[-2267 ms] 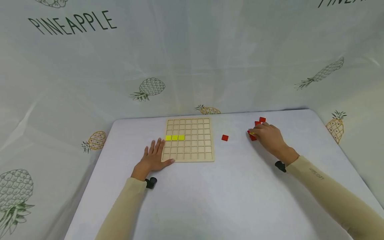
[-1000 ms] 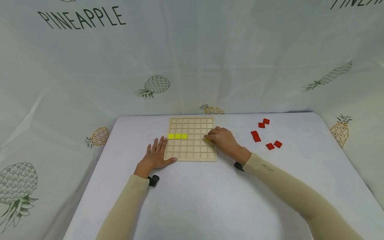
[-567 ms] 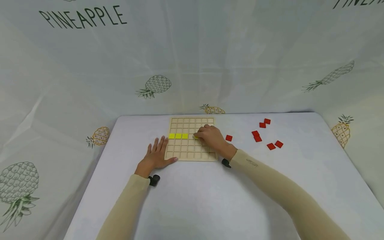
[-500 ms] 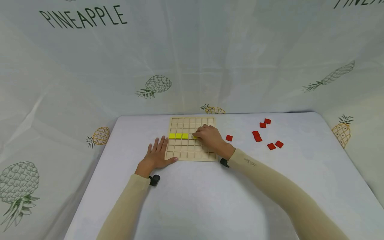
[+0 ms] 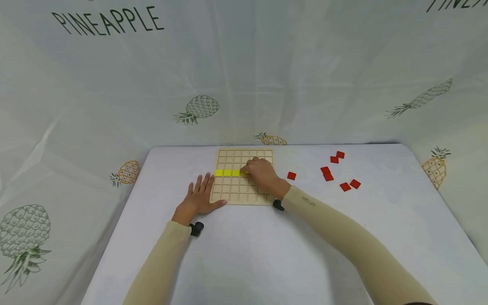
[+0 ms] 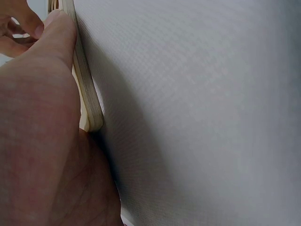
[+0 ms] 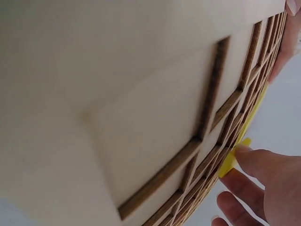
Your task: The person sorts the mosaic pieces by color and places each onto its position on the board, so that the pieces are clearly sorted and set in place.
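Note:
A wooden grid board [image 5: 239, 197] lies on the white table, its cells marked off by grooves. Three yellow square tiles [image 5: 227, 173] sit side by side in one row from its left edge. My right hand [image 5: 262, 174] is over the board, pinching another yellow tile [image 7: 229, 163] between thumb and finger, just right of that row's third tile. My left hand [image 5: 198, 200] lies flat with spread fingers at the board's lower left corner; its thumb [image 6: 58, 35] rests along the board's edge.
A lone red tile [image 5: 291, 176] lies just right of the board. Several more red tiles [image 5: 328, 177] are scattered farther right on the table [image 5: 236, 254]. Behind the table hangs a pineapple-print cloth [image 5: 244, 76].
My right hand has carried a yellow tile from beside the red tiles leftward onto the board, and edged farther left toward the yellow row. My left hand stays in place.

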`<state>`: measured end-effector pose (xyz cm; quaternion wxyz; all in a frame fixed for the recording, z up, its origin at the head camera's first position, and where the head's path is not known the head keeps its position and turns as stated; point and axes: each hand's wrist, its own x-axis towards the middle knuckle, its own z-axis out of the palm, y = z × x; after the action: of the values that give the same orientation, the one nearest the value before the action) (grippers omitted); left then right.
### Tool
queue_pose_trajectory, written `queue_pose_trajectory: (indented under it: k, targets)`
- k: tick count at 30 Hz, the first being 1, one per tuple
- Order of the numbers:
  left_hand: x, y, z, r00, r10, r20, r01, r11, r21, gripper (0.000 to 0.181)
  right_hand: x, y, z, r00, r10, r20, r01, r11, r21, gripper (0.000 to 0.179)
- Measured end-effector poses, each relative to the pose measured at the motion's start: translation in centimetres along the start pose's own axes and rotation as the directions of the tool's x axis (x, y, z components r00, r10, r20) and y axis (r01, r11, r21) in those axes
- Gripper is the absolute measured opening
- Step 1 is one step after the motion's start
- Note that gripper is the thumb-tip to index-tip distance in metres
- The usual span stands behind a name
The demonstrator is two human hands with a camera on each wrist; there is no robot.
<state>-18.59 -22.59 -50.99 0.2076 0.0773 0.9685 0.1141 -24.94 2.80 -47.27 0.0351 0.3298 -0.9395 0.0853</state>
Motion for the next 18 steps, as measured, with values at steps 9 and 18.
queue_pose_trajectory:
  k: [9, 18]
  targets:
    - [-0.39, 0.26, -0.21, 1.000, -0.011, 0.006, 0.011, 1.000, -0.006, 0.114, 0.51, -0.25, -0.38, 0.999, -0.045, 0.007, 0.046, 0.997, -0.062, 0.021]
    - [-0.49, 0.50, -0.32, 1.000, -0.014, 0.011, 0.014, 1.000, -0.004, 0.113, 1.05, -0.61, -0.67, 1.000, -0.025, 0.018, 0.025, 0.999, -0.040, 0.019]
